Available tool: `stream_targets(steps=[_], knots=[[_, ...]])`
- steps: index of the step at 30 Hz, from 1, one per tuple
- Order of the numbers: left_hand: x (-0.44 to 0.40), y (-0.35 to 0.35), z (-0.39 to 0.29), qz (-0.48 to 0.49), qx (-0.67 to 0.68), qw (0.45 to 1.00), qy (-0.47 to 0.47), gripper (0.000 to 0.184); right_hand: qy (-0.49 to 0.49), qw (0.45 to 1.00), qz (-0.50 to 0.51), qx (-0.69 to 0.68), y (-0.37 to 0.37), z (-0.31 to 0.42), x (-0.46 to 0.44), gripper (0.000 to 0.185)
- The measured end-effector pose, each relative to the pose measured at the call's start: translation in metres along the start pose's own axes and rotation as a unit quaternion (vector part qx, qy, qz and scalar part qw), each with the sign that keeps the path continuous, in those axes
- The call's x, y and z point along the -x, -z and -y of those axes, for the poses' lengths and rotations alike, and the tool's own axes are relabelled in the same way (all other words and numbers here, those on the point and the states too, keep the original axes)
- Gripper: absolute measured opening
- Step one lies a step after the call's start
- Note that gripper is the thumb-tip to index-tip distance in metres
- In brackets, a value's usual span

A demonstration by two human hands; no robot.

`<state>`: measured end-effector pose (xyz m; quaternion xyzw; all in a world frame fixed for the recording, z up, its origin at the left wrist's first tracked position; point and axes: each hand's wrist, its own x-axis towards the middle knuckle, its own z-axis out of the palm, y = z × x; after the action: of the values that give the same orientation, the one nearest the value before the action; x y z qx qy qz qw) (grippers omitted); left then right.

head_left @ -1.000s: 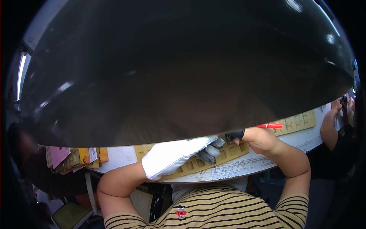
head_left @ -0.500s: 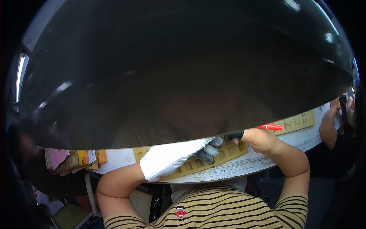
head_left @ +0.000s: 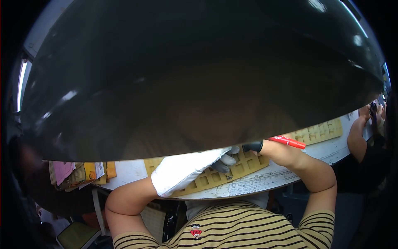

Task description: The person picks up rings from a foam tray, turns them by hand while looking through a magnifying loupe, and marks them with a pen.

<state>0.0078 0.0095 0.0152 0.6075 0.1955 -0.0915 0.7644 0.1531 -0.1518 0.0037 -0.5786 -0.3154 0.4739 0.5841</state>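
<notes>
My left hand [head_left: 224, 161], in a white glove with grey fingertips, is over a yellow tray [head_left: 248, 165] of square pockets. Its visible fingers are curled in; what they hold, if anything, is hidden. Just below these fingertips, a small metallic piece [head_left: 229, 176] shows at the tray. My right hand [head_left: 253, 146], with a black covering near the wrist, is mostly behind the dark visor, its fingers out of sight. A red marker [head_left: 292, 142] sticks out from under the visor beside my right wrist; whether that hand grips it, I cannot tell.
A dark curved visor [head_left: 199, 83] blocks most of the view. Another yellow tray [head_left: 323, 132] is at the right, and a ruler [head_left: 257, 184] runs along the white table's near edge. Papers and packets [head_left: 89, 172] lie left. Another person's arm [head_left: 357, 135] is at far right.
The red marker has tilted, its outer end dropping, and more of it shows. My left fingers have shifted slightly up and left, apart from the metallic piece. My right hand has moved slightly left.
</notes>
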Motion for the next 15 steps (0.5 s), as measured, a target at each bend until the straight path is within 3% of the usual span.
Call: stream_targets(steps=[2, 4, 6, 8, 10, 11, 15], knots=[[-0.001, 0.007, 0.006, -0.010, -0.044, 0.999, -0.011, 0.030, 0.091, 0.990, -0.030, 0.099, -0.002, -0.003, -0.001, 0.014], [-0.003, 0.011, 0.017, -0.025, -0.167, 0.979, -0.114, 0.031, 0.088, 0.987, -0.027, 0.135, 0.001, -0.007, 0.000, 0.015], [-0.003, 0.011, 0.023, -0.047, -0.248, 0.949, -0.188, 0.031, 0.252, 0.920, -0.086, 0.288, 0.001, -0.014, -0.005, 0.019], [-0.003, 0.009, 0.023, -0.060, -0.288, 0.928, -0.228, 0.032, 0.275, 0.891, -0.105, 0.345, 0.000, -0.011, -0.002, 0.023], [-0.002, 0.002, 0.018, -0.115, -0.274, 0.938, -0.177, 0.033, 0.296, 0.858, -0.122, 0.401, 0.003, -0.011, -0.003, 0.028], [0.000, 0.000, 0.015, -0.114, -0.274, 0.938, -0.177, 0.033, 0.360, 0.804, -0.113, 0.460, 0.009, -0.013, -0.007, 0.034], [0.002, -0.003, 0.011, -0.114, -0.345, 0.915, -0.178, 0.033, 0.442, 0.729, -0.107, 0.512, 0.012, -0.017, -0.009, 0.039]])
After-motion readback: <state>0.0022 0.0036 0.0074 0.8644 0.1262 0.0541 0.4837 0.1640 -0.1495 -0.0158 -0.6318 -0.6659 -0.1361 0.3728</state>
